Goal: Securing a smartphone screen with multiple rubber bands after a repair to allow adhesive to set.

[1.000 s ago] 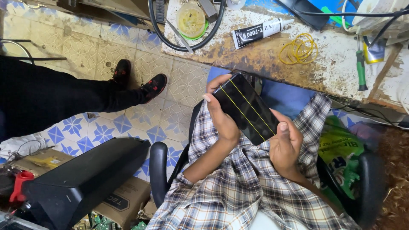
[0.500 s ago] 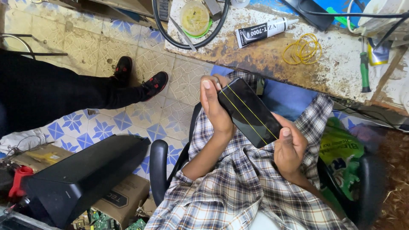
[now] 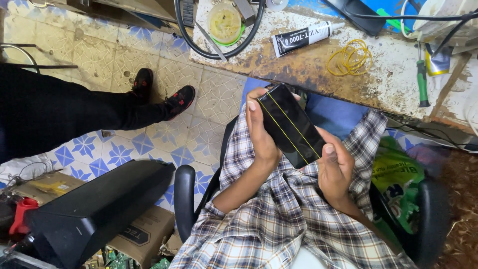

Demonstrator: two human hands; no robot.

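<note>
A black smartphone (image 3: pixel 291 124) with two yellow rubber bands stretched along its length is held over my lap. My left hand (image 3: pixel 259 132) grips its left edge, thumb up along the side. My right hand (image 3: pixel 334 167) holds the lower right corner, thumb pressed on the screen. I sit in a black office chair (image 3: pixel 183 199) and wear a plaid shirt.
A worn, rusty workbench (image 3: pixel 298 65) lies ahead with a glue tube (image 3: pixel 301 37), loose yellow rubber bands (image 3: pixel 350 57), a green-handled screwdriver (image 3: pixel 422 82), a black cable loop and a round container (image 3: pixel 225 22). Another person's legs in black shoes (image 3: pixel 164 94) stretch at left. A long black speaker (image 3: pixel 94 211) lies on cardboard boxes.
Both hands shifted slightly with the phone; the left thumb now lies higher along the phone's edge. The view has tilted a little.
</note>
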